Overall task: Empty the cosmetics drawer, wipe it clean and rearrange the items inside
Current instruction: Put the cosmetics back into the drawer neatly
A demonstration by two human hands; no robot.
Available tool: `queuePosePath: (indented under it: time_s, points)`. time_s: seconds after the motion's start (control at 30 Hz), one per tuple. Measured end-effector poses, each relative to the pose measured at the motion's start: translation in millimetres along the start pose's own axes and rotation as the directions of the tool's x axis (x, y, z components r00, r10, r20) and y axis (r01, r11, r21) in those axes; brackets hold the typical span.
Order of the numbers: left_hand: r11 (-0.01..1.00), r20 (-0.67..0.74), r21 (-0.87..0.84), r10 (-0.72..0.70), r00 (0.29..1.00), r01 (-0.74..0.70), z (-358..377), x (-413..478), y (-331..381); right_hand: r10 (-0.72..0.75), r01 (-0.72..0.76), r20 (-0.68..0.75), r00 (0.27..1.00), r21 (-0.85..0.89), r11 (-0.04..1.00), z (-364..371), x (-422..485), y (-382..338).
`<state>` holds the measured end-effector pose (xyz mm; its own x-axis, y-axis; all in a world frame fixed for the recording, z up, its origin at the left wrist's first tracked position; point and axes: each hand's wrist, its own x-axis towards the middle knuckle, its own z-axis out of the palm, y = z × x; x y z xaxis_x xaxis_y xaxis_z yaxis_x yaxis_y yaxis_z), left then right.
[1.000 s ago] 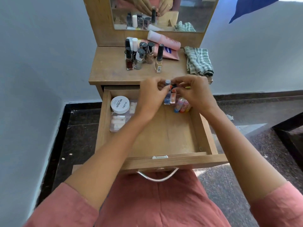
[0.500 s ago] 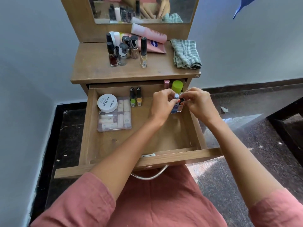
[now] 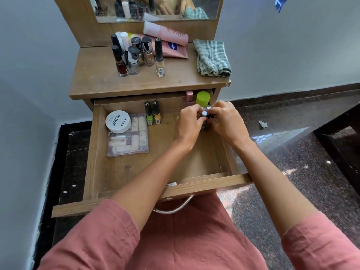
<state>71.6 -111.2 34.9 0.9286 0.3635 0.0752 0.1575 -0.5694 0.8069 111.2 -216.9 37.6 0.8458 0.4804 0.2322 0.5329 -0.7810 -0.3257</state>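
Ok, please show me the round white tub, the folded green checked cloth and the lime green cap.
Round white tub [image 3: 118, 121], head view, middle of lid.
Folded green checked cloth [image 3: 212, 57], head view, top fold.
Lime green cap [image 3: 203, 98], head view, flat top.

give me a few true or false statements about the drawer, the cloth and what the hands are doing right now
1. The drawer is pulled open. True.
2. The checked cloth lies inside the drawer. False: it lies on the dresser top, at its right end.
3. The left hand and right hand both pinch small bottles at the drawer's back right. True.
4. The white tub stands on the dresser top. False: it is in the drawer, over the back left corner of the clear box.
5. A green bottle and a yellow bottle stand upright at the drawer's back wall. True.
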Motion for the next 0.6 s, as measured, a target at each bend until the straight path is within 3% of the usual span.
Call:
queuePosePath:
  time_s: [0.3,0.6]
  points:
    - [0.996,0.011,0.084,0.035,0.999,-0.036,1.7,-1.4,0.3,-0.01,0.012,0.021,1.0,-0.116,0.993,1.9,-0.1,-3.5]
    - [0.987,0.011,0.142,0.079,0.997,-0.08,1.0,-4.1,1.8,0.026,-0.022,0.048,0.999,-0.093,0.995,1.0,-0.9,-4.0]
